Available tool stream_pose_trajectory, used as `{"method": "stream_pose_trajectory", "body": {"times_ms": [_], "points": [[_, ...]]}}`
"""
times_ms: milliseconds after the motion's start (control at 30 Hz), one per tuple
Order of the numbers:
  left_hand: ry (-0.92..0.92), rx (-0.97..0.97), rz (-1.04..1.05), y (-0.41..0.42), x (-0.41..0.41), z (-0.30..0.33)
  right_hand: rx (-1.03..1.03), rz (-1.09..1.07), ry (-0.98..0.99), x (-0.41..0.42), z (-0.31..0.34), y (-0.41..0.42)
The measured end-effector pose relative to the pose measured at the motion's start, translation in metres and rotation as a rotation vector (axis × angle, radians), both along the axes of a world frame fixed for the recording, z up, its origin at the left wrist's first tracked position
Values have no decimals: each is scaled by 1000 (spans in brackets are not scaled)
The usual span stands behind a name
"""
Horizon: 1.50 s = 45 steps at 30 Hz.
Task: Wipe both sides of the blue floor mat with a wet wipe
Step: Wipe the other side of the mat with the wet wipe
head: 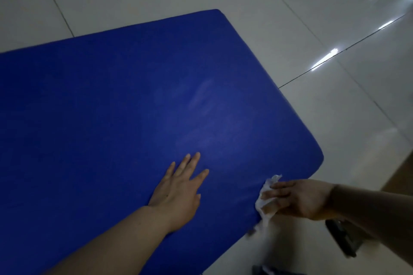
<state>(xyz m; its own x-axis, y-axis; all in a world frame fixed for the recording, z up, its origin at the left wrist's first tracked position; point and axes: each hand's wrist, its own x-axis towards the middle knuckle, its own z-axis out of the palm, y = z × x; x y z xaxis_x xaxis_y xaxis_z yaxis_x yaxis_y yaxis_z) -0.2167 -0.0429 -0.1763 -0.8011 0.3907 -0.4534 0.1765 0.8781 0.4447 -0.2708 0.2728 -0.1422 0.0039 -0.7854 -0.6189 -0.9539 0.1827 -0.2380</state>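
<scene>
A person looks down at a blue floor mat (134, 107) lying flat on a pale tiled floor (335, 18). The mat fills most of the view, and its long axis appears to run from beyond the left hand toward the right hand, though its far left end is out of frame. Its rounded short end lies just ahead of the right hand.

The left hand (178, 190) rests palm down on the mat, fingers straight and spread, holding nothing, seemingly steadying the surface. The right hand (297, 198) comes in from the right side, its fingers curled round a crumpled white wet wipe (266, 203). The wipe sits at the mat's near edge, just right of the left hand; whether it presses on the edge or only hangs beside it is hard to tell because of blur.

Faint pale streaks (205, 105) show on the mat ahead of the left hand, possibly moisture. A dark object (339, 236) lies on the floor below the right forearm; what it is cannot be made out.

The right hand is the nearer one to the edge, so the next stroke likely runs from that edge inward across the mat or along its border.
</scene>
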Motion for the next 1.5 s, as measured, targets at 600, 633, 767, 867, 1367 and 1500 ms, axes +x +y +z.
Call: {"method": "stream_pose_trajectory", "body": {"times_ms": [600, 633, 767, 867, 1367, 1500], "points": [[173, -24, -32, 26, -29, -4, -190, -2433, 357, 63, -70, -126], [177, -50, -57, 34, -37, -3, -191, -2455, 378, 55, -69, -116], [194, -23, -88, 54, -51, -25, -143, -2474, 447, 31, -71, -88], [189, -106, -177, 50, -52, -42, -129, -2455, 500, 18, -75, -71], [256, -77, -210, 43, -54, -61, -156, -2359, 566, -37, -72, -2], [240, -112, -213, 44, -55, -58, -159, -2293, 637, -51, -78, 12]]}}
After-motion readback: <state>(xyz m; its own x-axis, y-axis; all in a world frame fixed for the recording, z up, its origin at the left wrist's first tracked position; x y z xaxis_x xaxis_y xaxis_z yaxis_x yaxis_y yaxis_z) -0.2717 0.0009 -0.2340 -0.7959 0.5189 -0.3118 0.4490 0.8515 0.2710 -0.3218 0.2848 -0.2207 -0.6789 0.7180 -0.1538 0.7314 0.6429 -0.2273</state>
